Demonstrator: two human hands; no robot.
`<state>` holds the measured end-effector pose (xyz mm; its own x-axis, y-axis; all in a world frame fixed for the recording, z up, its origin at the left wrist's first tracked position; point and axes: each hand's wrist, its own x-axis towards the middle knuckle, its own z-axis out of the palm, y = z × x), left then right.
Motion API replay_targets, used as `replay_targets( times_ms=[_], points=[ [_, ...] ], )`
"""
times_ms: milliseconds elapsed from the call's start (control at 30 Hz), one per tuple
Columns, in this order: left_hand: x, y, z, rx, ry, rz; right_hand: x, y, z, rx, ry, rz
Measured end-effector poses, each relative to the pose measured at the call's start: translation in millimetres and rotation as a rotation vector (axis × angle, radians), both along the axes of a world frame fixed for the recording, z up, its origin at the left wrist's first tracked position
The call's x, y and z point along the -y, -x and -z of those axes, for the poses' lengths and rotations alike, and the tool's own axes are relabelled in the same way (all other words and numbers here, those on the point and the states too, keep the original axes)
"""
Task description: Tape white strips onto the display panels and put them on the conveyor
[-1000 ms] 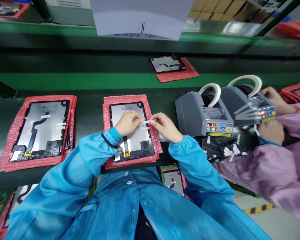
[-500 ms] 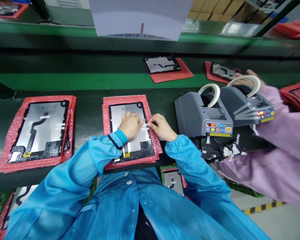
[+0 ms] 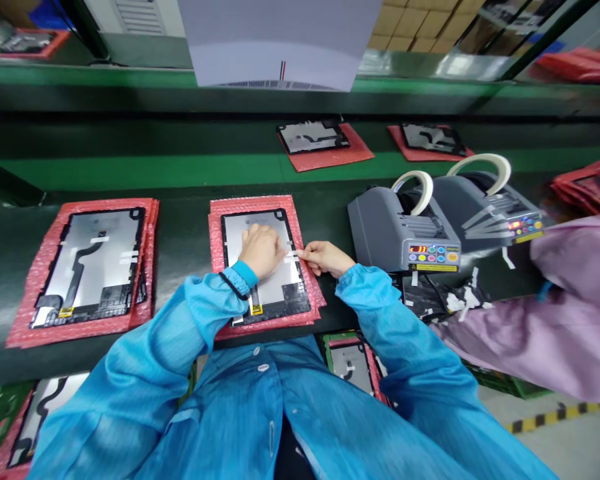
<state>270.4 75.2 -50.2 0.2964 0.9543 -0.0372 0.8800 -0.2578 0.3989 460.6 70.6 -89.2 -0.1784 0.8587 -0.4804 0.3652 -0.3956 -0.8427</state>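
Note:
A tablet panel (image 3: 280, 293) lies back side up on red bubble wrap (image 3: 220, 227) in front of me. My left hand (image 3: 260, 248) rests on the panel's middle, fingers curled and pressed down on a strip of white tape (image 3: 291, 254). My right hand (image 3: 325, 257) sits at the panel's right edge, pinching the other end of that strip between thumb and fingers. Both sleeves are blue.
Another panel on a stack of red wrap (image 3: 87, 263) lies to the left. Two grey tape dispensers (image 3: 405, 230) (image 3: 485, 203) stand to the right, tape scraps below them. A co-worker's pink sleeve (image 3: 555, 320) reaches in at right. Two panels (image 3: 315, 137) (image 3: 430, 139) ride the green belt behind.
Both hands lowered the tape strip onto the panel and now press it flat. The co-worker's hands left the dispensers after setting a panel on the belt, where the panels have shifted left.

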Motion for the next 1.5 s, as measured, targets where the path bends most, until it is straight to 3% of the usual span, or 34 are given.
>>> replay_targets(
  times_ms=[67, 167, 267, 333, 433, 533, 667, 833, 933, 1033, 1167, 1333, 1400, 1500],
  points=[
    [-1, 26, -3.2, 0.053, -0.054, -0.089, 1, -1, -2.4, -0.076, 0.038, 0.006],
    [6, 77, -0.7, 0.105, -0.120, -0.317, 2, 2, -3.7, -0.073, -0.039, 0.041],
    [22, 109, 12.1, 0.134, 0.021, -0.447, 3, 11, -3.0, 0.050, -0.242, 0.029],
    [31, 112, 22.1, 0.183, 0.110, -0.458, 5, 18, -4.3, 0.158, -0.420, 0.054],
    [38, 101, 31.1, 0.201, 0.033, -0.440, 10, 26, -10.7, 0.189, -0.554, 0.161],
    [40, 93, 31.3, 0.111, -0.071, -0.389, 16, 33, -16.9, -0.096, -0.388, 0.248],
    [43, 92, 29.8, 0.026, -0.064, -0.373, 20, 38, -16.4, -0.404, -0.181, 0.244],
    [48, 91, 26.3, -0.005, -0.055, -0.360, 23, 39, -20.9, -0.485, -0.147, 0.204],
    [51, 92, 19.9, 0.004, -0.096, -0.350, 25, 44, -37.3, -0.483, -0.162, 0.131],
    [55, 101, 11.1, 0.078, -0.086, -0.443, 23, 56, -58.4, -0.472, -0.189, 0.057],
    [60, 146, -10.9, 0.185, -0.076, -0.587, 7, 101, -77.2, -0.483, -0.200, -0.060],
    [61, 255, -48.2, -0.011, -0.104, -0.806, -19, 217, -71.0, -0.518, -0.132, -0.194],
    [58, 294, -50.5, -0.125, -0.070, -0.866, -21, 267, -59.0, -0.464, -0.097, -0.209],
    [54, 329, -34.4, -0.250, 0.054, -0.842, -26, 317, -37.7, -0.210, -0.038, -0.299]
  ],
)
